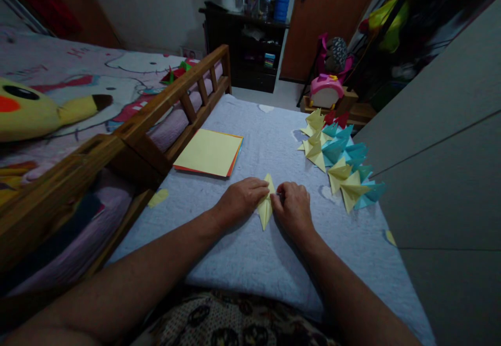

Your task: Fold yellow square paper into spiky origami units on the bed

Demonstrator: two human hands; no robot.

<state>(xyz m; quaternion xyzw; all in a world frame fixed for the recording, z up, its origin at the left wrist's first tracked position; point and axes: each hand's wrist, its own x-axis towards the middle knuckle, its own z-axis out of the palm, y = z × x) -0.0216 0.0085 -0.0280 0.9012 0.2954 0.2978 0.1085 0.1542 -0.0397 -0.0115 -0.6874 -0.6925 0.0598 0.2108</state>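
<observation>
Cloth edges: pale blue cloth (250, 262) meets the wooden rail (190, 107) on my left; on my right its edge runs alongside a pale panel (450, 194); near edge is by my patterned clothing (227, 322).
Open room: a stretch of cloth ahead of my fingers, between the paper stack (209, 152) and the folded blue pieces (334, 150), folded yellow pieces (353, 189) and folded red pieces (341, 119); more cloth between my forearms.
Left hand (243, 198): fingers bent, close together, tips on the left side of the yellow folded paper (265, 215); pinching or only pressing, can't tell.
Right hand (294, 207): fingers curled in, thumb near index, tips at the paper's right edge; can't tell if they grip.
Yellow folded paper: narrow diamond, flat on the cloth between my two hands, one point ahead of my fingertips, other point towards me.
Paper stack: yellow sheet on top, orange edges showing, ahead and left of my left hand.
Folded pieces: clustered at the right edge, well apart from my right hand.
</observation>
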